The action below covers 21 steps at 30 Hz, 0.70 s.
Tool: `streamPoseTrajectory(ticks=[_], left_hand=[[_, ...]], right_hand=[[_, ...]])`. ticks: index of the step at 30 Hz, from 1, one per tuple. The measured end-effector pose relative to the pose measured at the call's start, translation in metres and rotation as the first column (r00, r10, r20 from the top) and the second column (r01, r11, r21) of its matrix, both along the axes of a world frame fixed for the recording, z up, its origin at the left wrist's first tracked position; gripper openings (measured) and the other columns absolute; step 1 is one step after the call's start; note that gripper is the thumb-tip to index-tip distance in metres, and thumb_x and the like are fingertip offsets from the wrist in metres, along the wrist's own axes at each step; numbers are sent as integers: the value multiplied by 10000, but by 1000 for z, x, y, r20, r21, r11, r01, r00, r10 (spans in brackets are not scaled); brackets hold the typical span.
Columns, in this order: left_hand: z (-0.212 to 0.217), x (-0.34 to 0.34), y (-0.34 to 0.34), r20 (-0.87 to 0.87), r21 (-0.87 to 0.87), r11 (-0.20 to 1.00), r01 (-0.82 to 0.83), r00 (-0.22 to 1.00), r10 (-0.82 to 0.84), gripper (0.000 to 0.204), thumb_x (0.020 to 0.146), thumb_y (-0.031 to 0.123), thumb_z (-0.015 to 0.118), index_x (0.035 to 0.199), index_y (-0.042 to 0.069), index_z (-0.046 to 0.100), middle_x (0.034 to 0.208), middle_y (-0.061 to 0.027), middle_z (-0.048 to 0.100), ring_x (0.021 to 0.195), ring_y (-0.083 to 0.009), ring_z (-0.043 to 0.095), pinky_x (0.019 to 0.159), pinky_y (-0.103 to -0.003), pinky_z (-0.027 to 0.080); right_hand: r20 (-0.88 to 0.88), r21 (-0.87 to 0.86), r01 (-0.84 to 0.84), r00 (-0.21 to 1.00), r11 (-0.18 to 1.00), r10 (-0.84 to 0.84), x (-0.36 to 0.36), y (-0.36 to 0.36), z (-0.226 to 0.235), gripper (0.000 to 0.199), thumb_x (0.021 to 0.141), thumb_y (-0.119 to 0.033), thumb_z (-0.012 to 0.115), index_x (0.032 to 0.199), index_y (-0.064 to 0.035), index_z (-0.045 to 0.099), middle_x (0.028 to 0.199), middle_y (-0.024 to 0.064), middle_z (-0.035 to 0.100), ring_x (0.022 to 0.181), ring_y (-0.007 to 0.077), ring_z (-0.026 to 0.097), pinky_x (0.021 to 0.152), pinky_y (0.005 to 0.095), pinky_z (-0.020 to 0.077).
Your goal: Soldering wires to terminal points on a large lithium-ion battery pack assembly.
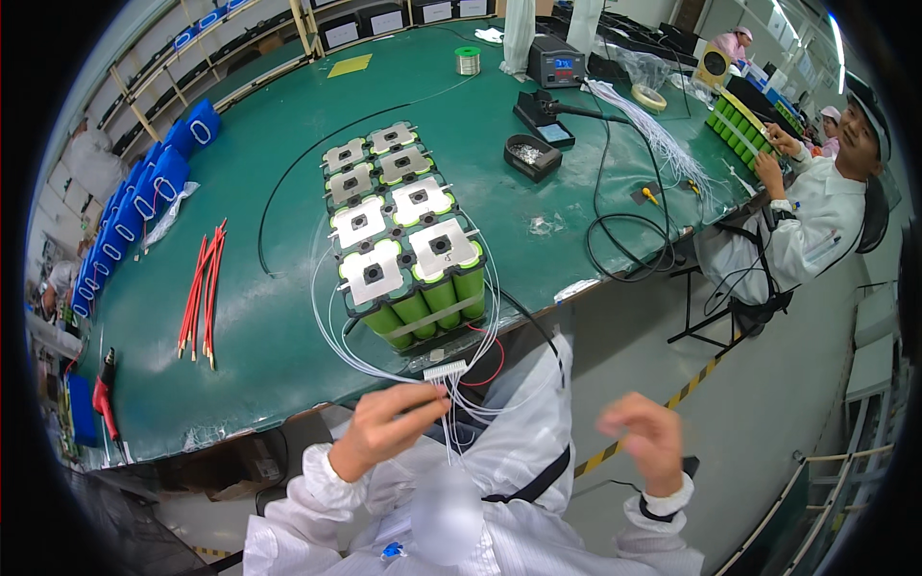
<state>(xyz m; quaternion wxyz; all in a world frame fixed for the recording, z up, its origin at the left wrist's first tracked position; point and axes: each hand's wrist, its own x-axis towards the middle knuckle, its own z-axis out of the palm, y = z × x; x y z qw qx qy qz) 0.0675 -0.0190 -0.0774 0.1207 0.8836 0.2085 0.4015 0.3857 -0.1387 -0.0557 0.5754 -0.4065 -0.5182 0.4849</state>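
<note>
A battery pack (408,240) of green cylindrical cells, topped with silvery metal plates and black holders, stands near the table's front edge. Thin white wires (336,338) run from its sides to a white multi-pin connector (445,370) hanging at the edge. Just below that connector, my left hand (389,429) is closed, thumb and fingertips pinching the white wires. My right hand (651,437) is held in the air to the right, over the floor. Its fingers are loosely curled and apart, slightly blurred, with nothing seen in them. A red wire (495,363) loops beside the connector.
Red wires (204,288) and a red-handled tool (104,398) lie at left, near blue-wrapped packs (125,216). A soldering station (555,63), iron stand (545,120), solder spool (468,61) and white wire bundle (653,130) sit farther back. A co-worker (816,206) sits at right.
</note>
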Motion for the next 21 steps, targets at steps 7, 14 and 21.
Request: streamPoseTrajectory(ticks=[7,14,21], left_hand=[[-28,13,-52,509,-660,750,41,758,407,239,769,-91,649,995,-23,616,1103,-154,564,955,-236,652,801,-304,561],[-14,2,-47,265,-951,276,140,828,494,191,868,40,630,1037,-47,632,1026,-113,600,931,-175,616,793,-264,507],[-6,15,-40,370,-924,293,245,758,537,162,844,48,667,976,-45,677,939,-98,618,861,-138,611,756,-251,506]], right_hand=[[207,-192,-135,963,972,175,-118,76,-34,233,863,-137,652,1013,31,593,916,118,657,827,169,639,732,288,513],[-67,-283,-197,980,939,185,-143,71,-46,190,873,-60,623,1020,61,622,914,91,646,775,120,627,626,235,536],[-111,-313,-197,979,929,170,-139,69,-30,187,838,28,633,1013,89,613,919,126,645,766,151,640,624,258,570]])
